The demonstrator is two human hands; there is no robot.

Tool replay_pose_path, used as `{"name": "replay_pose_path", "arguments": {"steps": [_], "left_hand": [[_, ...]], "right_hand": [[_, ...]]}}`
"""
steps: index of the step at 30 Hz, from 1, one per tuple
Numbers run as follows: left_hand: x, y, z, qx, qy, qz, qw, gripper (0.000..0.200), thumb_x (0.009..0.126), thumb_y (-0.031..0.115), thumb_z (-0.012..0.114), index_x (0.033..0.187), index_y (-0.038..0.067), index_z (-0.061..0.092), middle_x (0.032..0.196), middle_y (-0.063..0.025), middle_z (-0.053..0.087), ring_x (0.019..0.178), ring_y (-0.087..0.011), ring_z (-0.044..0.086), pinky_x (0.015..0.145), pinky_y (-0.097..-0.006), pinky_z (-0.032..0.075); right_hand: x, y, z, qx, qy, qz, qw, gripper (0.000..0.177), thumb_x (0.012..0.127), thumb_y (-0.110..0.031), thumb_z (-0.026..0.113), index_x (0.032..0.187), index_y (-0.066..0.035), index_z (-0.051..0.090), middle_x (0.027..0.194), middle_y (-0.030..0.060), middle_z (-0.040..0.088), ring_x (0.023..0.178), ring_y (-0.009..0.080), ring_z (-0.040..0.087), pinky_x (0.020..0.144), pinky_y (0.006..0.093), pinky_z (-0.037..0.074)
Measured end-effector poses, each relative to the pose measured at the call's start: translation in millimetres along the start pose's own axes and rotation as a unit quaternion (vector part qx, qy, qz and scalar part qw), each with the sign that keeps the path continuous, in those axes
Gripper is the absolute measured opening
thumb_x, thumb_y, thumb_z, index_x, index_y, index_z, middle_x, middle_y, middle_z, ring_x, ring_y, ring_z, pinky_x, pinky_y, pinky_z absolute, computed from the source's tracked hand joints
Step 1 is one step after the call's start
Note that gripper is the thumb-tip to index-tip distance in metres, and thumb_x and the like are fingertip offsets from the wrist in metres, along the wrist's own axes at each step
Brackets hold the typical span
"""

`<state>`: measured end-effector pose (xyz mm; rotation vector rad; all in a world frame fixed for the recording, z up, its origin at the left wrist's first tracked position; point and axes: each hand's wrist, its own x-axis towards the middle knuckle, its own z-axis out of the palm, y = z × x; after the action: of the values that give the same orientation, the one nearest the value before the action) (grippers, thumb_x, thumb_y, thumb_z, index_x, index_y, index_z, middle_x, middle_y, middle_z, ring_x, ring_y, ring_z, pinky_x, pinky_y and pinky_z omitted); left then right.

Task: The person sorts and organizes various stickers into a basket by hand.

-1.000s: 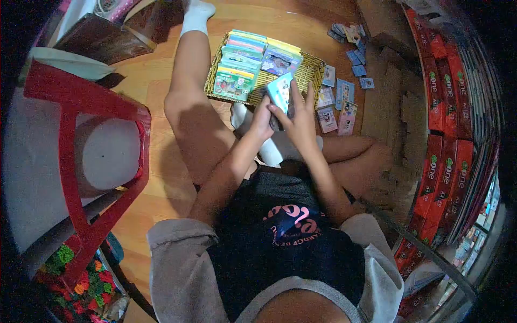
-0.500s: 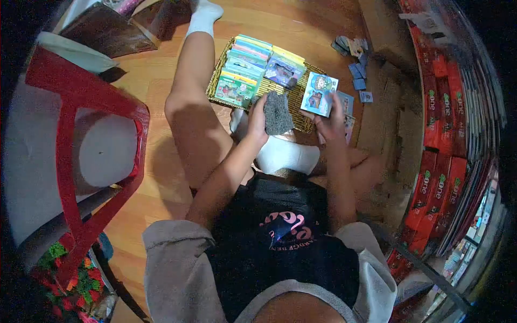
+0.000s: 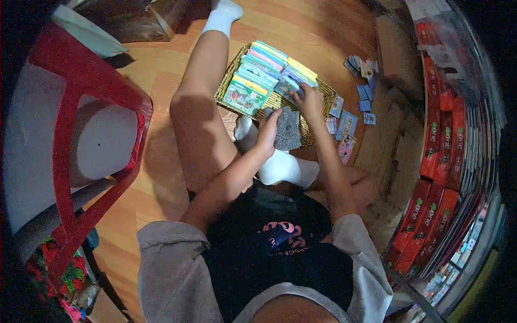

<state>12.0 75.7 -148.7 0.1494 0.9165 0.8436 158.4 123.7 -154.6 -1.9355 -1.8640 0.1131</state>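
Note:
A gold woven basket [image 3: 275, 102] on the floor holds rows of colourful booklets [image 3: 261, 70], green, yellow and blue. My left hand [image 3: 269, 131] is closed round a grey fuzzy cloth [image 3: 288, 129] at the basket's near edge. Inside the basket's right half, my right hand [image 3: 310, 101] has its fingers closed at a bluish booklet [image 3: 287, 86] in front of the right row. How much of that booklet lies under the fingers is hidden.
Small blue cards [image 3: 364, 92] and several picture cards [image 3: 348, 125] lie right of the basket. Red boxes [image 3: 431, 141] are stacked along the right side, beside cardboard [image 3: 377, 129]. A red chair [image 3: 63, 140] stands left. My legs surround the basket's near side.
My right hand has moved left and up into the basket, and the white-and-blue card it held up is now at the right row. My left hand still holds the grey cloth. The view has shifted slightly.

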Motion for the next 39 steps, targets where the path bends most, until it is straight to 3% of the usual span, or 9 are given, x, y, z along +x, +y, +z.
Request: {"name": "replay_pose_path", "arguments": {"steps": [12, 19, 21, 22, 24, 27, 31, 34, 39], "left_hand": [[12.1, -11.2, -3.5, 0.041, 0.03, 0.001, 0.999, 0.039, 0.077, 0.031, 0.056, 0.102, 0.002, 0.052, 0.092, -0.0051, 0.056, 0.083, -0.0135, 0.053, 0.074, -0.0267, 0.042], [6.1, -5.3, -1.9, 0.031, 0.007, 0.002, 1.0, 0.036, 0.077, 0.03, 0.056, 0.099, 0.001, 0.053, 0.091, -0.0052, 0.057, 0.081, -0.0139, 0.053, 0.073, -0.0267, 0.042], [9.1, -8.7, -4.2, 0.025, -0.006, -0.014, 1.0, 0.036, 0.077, 0.03, 0.056, 0.098, 0.001, 0.053, 0.091, -0.0052, 0.057, 0.081, -0.0139, 0.053, 0.073, -0.0267, 0.042], [11.0, -10.6, -4.9, 0.037, -0.004, -0.011, 0.999, 0.035, 0.077, 0.03, 0.055, 0.098, 0.002, 0.054, 0.09, -0.0053, 0.057, 0.08, -0.0141, 0.054, 0.072, -0.0268, 0.042], [11.3, -13.1, -5.3, 0.066, -0.008, 0.004, 0.998, 0.035, 0.078, 0.031, 0.054, 0.098, 0.003, 0.054, 0.088, -0.0055, 0.057, 0.077, -0.0151, 0.055, 0.07, -0.0273, 0.043], [28.5, -25.9, -18.0, 0.075, -0.018, 0.081, 0.994, 0.035, 0.078, 0.03, 0.054, 0.098, 0.002, 0.054, 0.086, -0.0052, 0.058, 0.074, -0.0159, 0.055, 0.068, -0.0274, 0.044], [-13.9, 4.7, 13.4, 0.069, 0.028, -0.016, 0.997, 0.032, 0.079, 0.029, 0.053, 0.097, 0.003, 0.055, 0.085, -0.0053, 0.058, 0.076, -0.0172, 0.058, 0.068, -0.0295, 0.047], [-4.7, -6.0, -1.9, 0.056, -0.068, 0.006, 0.996, 0.035, 0.079, 0.03, 0.054, 0.101, 0.003, 0.051, 0.092, -0.0074, 0.056, 0.08, -0.0187, 0.057, 0.07, -0.0321, 0.047], [8.3, -16.4, -11.4, 0.049, -0.024, 0.029, 0.998, 0.03, 0.082, 0.028, 0.05, 0.098, 0.003, 0.053, 0.088, -0.0065, 0.058, 0.077, -0.0189, 0.058, 0.071, -0.0327, 0.047]], "right_hand": [[3.2, -4.9, 17.0, -0.114, 0.109, -0.025, 0.987, 0.044, 0.064, -0.027, 0.067, 0.101, -0.009, 0.054, 0.087, 0.0108, 0.05, 0.081, 0.0285, 0.048, 0.07, 0.0381, 0.037], [-3.5, -2.3, -26.3, -0.068, 0.18, -0.049, 0.98, 0.028, 0.069, -0.018, 0.065, 0.094, -0.009, 0.057, 0.08, 0.0102, 0.051, 0.076, 0.025, 0.049, 0.067, 0.0348, 0.039], [-12.5, -10.0, -53.1, 0.221, 0.17, 0.09, 0.956, 0.014, 0.074, -0.013, 0.062, 0.083, -0.004, 0.061, 0.076, 0.0088, 0.055, 0.071, 0.0191, 0.052, 0.066, 0.029, 0.041], [-16.7, -22.7, -72.7, 0.219, 0.174, 0.094, 0.955, 0.014, 0.074, -0.013, 0.062, 0.083, -0.004, 0.061, 0.076, 0.0088, 0.055, 0.071, 0.0191, 0.052, 0.066, 0.029, 0.041], [-25.8, -66.4, -123.5, 0.442, 0.148, 0.173, 0.868, 0.011, 0.076, -0.009, 0.059, 0.08, 0.001, 0.06, 0.076, 0.0069, 0.058, 0.071, 0.0138, 0.052, 0.066, 0.0241, 0.04], [-54.9, -126.4, -198.0, 0.543, 0.108, 0.052, 0.831, 0.017, 0.079, -0.014, 0.054, 0.079, 0.002, 0.06, 0.077, 0.0081, 0.057, 0.072, 0.0134, 0.05, 0.066, 0.0249, 0.039], [-87.4, -172.3, -236.6, 0.692, 0.046, -0.115, 0.711, 0.022, 0.076, -0.021, 0.056, 0.078, 0.0, 0.06, 0.07, 0.0076, 0.054, 0.067, 0.0161, 0.049, 0.063, 0.0273, 0.038], [-96.3, -182.1, -240.5, 0.724, 0.057, -0.138, 0.673, 0.019, 0.076, -0.021, 0.056, 0.075, -0.002, 0.059, 0.067, 0.0061, 0.052, 0.063, 0.015, 0.047, 0.06, 0.0269, 0.037], [-104.9, -187.7, -243.9, 0.738, 0.082, -0.142, 0.655, 0.017, 0.077, -0.02, 0.055, 0.069, -0.005, 0.058, 0.062, 0.0036, 0.048, 0.057, 0.0133, 0.044, 0.054, 0.026, 0.036]]}}
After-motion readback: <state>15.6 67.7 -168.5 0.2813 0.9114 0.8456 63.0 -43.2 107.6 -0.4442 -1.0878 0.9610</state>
